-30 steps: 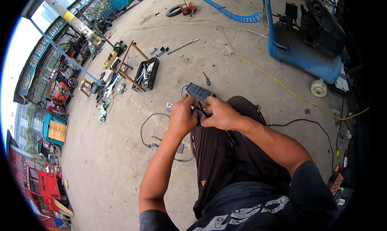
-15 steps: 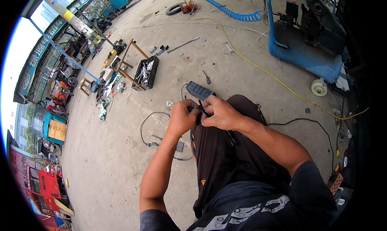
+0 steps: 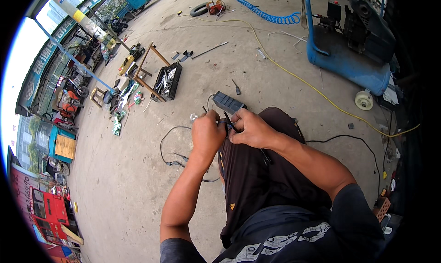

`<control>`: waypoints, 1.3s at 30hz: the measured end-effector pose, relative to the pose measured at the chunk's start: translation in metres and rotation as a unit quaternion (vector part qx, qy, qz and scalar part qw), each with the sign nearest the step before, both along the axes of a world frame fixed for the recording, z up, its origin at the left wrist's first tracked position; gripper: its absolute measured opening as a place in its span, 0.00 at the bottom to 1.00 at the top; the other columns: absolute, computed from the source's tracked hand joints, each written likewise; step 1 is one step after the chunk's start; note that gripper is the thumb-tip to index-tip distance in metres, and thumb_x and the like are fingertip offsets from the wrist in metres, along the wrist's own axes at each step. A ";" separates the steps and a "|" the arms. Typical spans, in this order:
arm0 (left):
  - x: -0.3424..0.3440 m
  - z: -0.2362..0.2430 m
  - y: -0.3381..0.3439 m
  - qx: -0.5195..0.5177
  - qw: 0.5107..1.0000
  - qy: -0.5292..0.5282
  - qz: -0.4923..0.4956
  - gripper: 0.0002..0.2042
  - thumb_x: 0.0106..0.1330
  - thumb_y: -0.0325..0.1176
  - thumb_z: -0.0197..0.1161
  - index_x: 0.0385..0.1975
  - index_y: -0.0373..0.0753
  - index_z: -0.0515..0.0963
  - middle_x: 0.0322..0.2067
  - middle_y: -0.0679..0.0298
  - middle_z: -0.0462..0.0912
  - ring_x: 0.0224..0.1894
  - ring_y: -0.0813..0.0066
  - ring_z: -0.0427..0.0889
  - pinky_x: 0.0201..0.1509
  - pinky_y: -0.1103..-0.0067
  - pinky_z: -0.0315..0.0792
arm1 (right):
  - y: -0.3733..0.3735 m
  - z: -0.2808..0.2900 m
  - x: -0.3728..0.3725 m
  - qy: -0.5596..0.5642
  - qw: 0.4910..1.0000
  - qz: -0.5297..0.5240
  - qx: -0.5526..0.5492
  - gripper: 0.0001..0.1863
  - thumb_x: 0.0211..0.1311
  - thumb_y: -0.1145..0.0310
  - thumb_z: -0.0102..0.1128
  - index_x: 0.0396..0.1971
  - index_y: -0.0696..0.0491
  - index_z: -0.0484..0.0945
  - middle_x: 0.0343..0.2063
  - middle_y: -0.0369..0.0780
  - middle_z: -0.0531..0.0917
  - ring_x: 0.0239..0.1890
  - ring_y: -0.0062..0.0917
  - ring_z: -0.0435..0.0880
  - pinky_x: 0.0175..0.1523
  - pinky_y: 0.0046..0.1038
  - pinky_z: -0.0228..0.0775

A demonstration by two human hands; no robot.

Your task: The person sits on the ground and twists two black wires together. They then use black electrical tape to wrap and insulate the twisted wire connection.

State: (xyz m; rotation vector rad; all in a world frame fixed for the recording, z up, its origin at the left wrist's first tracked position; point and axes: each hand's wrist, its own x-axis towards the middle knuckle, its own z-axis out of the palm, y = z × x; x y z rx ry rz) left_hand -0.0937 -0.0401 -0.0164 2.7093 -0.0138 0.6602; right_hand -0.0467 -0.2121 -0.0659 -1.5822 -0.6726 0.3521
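In front of my knees, my left hand (image 3: 208,133) and my right hand (image 3: 253,129) are close together, fingers pinched on a black cable (image 3: 230,121). A bit of blue shows between the fingertips; the exact joint there is hidden. Black cable ends (image 3: 266,158) hang over my dark trousers below the right wrist. Just beyond the hands lies a dark grey ribbed box (image 3: 226,101) with a thin lead. A short cable with a plug (image 3: 237,89) rests past it. Left of my left forearm, a black cord (image 3: 161,146) loops over the concrete to small connectors (image 3: 174,164).
A black crate of metal tools (image 3: 166,81) stands beside a wooden frame (image 3: 143,70). At right are a blue air compressor (image 3: 347,61) and a white wheel (image 3: 364,100). A yellow hose (image 3: 294,75) and another black cable (image 3: 342,136) cross the floor.
My left hand and forearm have shifted slightly, and the forearm now covers a small grey block on the floor. The black cable between my fingers has tilted a little.
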 end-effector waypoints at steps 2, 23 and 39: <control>-0.001 -0.001 0.000 0.003 1.000 0.000 0.011 0.04 0.53 0.25 0.66 0.25 0.30 0.81 0.23 0.44 0.83 0.27 0.46 0.84 0.33 0.63 0.77 | -0.001 0.004 -0.001 0.004 1.000 -0.001 -0.006 0.27 0.51 0.64 0.73 0.45 0.67 0.73 0.26 0.48 0.84 0.35 0.37 0.85 0.45 0.34 0.75; -0.002 -0.006 0.010 -0.089 0.995 0.053 0.003 0.03 0.57 0.21 0.66 0.28 0.29 0.80 0.21 0.50 0.83 0.23 0.64 0.83 0.31 0.68 0.75 | 0.000 0.015 -0.007 0.001 0.999 0.006 -0.034 0.26 0.49 0.65 0.72 0.42 0.68 0.74 0.29 0.46 0.86 0.35 0.33 0.86 0.44 0.31 0.77; -0.004 0.013 0.019 -0.321 0.927 0.192 -0.026 0.14 0.50 0.18 0.68 0.37 0.29 0.76 0.25 0.68 0.77 0.24 0.83 0.75 0.25 0.81 0.69 | 0.007 0.008 -0.002 0.195 0.969 -0.017 0.150 0.16 0.55 0.77 0.70 0.41 0.66 0.75 0.31 0.45 0.87 0.35 0.22 0.86 0.39 0.24 0.77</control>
